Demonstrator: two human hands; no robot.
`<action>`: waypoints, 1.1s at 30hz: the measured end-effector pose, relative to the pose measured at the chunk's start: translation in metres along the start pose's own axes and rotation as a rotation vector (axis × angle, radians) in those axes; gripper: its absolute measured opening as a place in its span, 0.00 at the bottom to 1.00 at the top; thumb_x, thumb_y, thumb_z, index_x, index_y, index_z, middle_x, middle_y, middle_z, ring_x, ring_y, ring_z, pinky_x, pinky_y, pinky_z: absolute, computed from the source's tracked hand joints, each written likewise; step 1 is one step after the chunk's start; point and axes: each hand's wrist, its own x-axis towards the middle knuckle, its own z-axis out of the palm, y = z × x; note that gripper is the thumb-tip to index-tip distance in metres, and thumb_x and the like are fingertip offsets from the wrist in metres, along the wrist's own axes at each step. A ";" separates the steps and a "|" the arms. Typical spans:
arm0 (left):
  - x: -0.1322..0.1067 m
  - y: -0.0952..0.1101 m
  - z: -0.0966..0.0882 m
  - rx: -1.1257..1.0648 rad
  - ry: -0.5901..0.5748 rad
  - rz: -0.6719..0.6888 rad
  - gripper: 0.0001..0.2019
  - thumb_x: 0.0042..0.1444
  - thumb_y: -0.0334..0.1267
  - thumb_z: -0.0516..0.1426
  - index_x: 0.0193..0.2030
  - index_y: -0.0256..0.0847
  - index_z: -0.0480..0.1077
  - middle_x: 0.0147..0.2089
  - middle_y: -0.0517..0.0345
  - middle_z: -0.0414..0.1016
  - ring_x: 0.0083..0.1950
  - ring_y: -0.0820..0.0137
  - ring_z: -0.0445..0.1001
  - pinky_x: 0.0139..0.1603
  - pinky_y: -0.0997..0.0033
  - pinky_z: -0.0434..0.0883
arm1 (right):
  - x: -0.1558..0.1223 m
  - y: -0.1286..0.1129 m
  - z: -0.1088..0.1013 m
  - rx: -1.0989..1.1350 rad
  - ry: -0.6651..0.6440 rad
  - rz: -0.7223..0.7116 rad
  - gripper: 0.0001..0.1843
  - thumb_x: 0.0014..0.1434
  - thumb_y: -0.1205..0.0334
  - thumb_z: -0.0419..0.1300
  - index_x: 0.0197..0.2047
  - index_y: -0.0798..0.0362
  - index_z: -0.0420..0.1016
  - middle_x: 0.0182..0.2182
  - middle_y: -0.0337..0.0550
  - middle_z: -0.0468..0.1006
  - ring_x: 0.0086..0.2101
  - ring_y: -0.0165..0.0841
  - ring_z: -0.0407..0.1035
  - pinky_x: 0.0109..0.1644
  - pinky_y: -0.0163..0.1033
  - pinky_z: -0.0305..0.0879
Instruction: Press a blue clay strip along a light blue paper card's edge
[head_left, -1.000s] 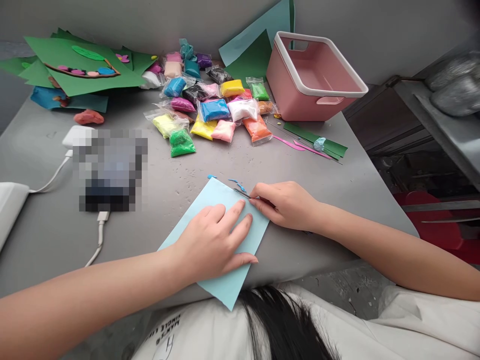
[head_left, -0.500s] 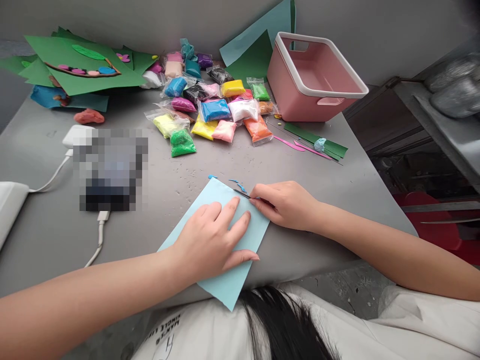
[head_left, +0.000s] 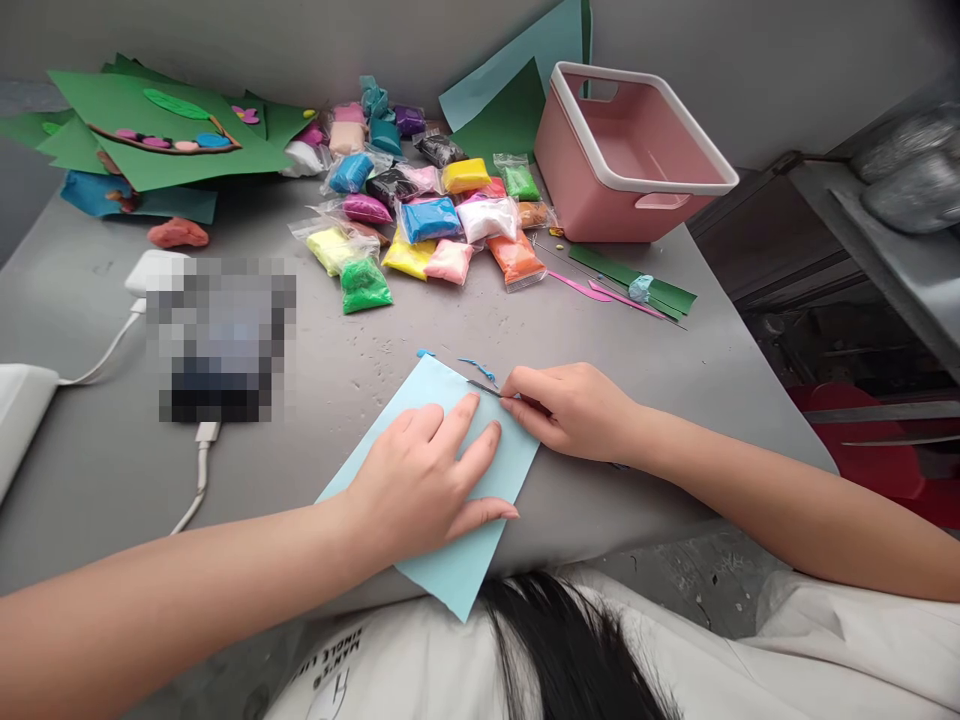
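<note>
A light blue sheet of paper (head_left: 450, 590) lies at a slant near the table's front edge. My left hand (head_left: 420, 475) rests flat on it with its fingers spread, pressing it against the table. At the sheet's upper right edge, my right hand (head_left: 559, 405) pinches a thin dark blade (head_left: 484, 387) between thumb and fingers. The blade's tip lies along the paper's edge, close to my left index finger; its other end is hidden in my hand. Just beyond the edge are thin scraps of blue clay (head_left: 480, 370), and a small blue piece (head_left: 425, 353) sits by the top corner.
Several bags of coloured clay (head_left: 429, 220) are heaped at the back beside a pink basket (head_left: 592, 190). Green sheets with clay decorations (head_left: 187, 165) lie back left. A phone (head_left: 225, 340) with cables is at left. Pink tools (head_left: 577, 285) and green strips (head_left: 667, 298) lie right.
The blade in my right hand has tilted very slightly at the paper's edge. My left hand and the paper stay in place.
</note>
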 end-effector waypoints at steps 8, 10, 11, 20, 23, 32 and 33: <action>0.001 0.000 -0.002 -0.006 -0.004 0.001 0.34 0.67 0.61 0.44 0.57 0.34 0.75 0.58 0.30 0.75 0.34 0.57 0.72 0.33 0.58 0.69 | 0.000 0.001 -0.002 0.009 0.023 0.019 0.06 0.67 0.62 0.50 0.37 0.50 0.65 0.22 0.35 0.73 0.22 0.30 0.65 0.27 0.33 0.55; 0.001 0.000 -0.002 -0.006 0.001 -0.003 0.34 0.67 0.61 0.43 0.57 0.34 0.75 0.58 0.30 0.75 0.34 0.57 0.72 0.33 0.58 0.69 | 0.000 -0.001 -0.002 0.012 0.019 -0.016 0.07 0.67 0.63 0.50 0.36 0.50 0.65 0.22 0.35 0.73 0.22 0.29 0.65 0.27 0.32 0.55; 0.001 0.000 -0.002 -0.006 0.003 -0.005 0.34 0.67 0.61 0.43 0.57 0.34 0.75 0.58 0.30 0.75 0.34 0.57 0.72 0.33 0.58 0.69 | -0.001 -0.001 -0.001 0.010 0.019 -0.027 0.07 0.67 0.63 0.50 0.36 0.50 0.65 0.22 0.35 0.73 0.22 0.29 0.65 0.27 0.32 0.54; 0.000 0.000 -0.001 -0.004 0.002 -0.001 0.34 0.67 0.60 0.44 0.58 0.34 0.75 0.59 0.30 0.75 0.34 0.57 0.72 0.33 0.58 0.69 | -0.004 -0.001 -0.004 0.033 0.017 -0.016 0.05 0.66 0.64 0.51 0.37 0.50 0.66 0.22 0.34 0.72 0.21 0.29 0.65 0.27 0.31 0.55; 0.000 0.000 -0.001 -0.004 0.004 -0.003 0.34 0.67 0.60 0.44 0.57 0.34 0.75 0.59 0.30 0.75 0.34 0.57 0.72 0.34 0.58 0.69 | -0.005 -0.001 -0.005 0.041 -0.011 -0.009 0.06 0.66 0.65 0.51 0.36 0.50 0.66 0.21 0.34 0.72 0.21 0.29 0.64 0.27 0.32 0.55; 0.001 0.000 -0.002 -0.025 -0.027 -0.001 0.34 0.67 0.61 0.44 0.58 0.33 0.74 0.60 0.29 0.73 0.35 0.56 0.71 0.34 0.56 0.69 | -0.004 0.005 -0.013 0.068 0.028 0.046 0.04 0.65 0.63 0.53 0.36 0.49 0.67 0.20 0.32 0.70 0.19 0.27 0.60 0.26 0.33 0.54; 0.001 0.000 -0.002 -0.034 -0.030 0.000 0.33 0.67 0.61 0.45 0.58 0.32 0.73 0.60 0.29 0.73 0.35 0.56 0.71 0.34 0.56 0.70 | -0.004 0.006 -0.016 0.073 0.033 0.058 0.04 0.65 0.63 0.53 0.37 0.49 0.67 0.20 0.32 0.71 0.19 0.27 0.60 0.27 0.33 0.54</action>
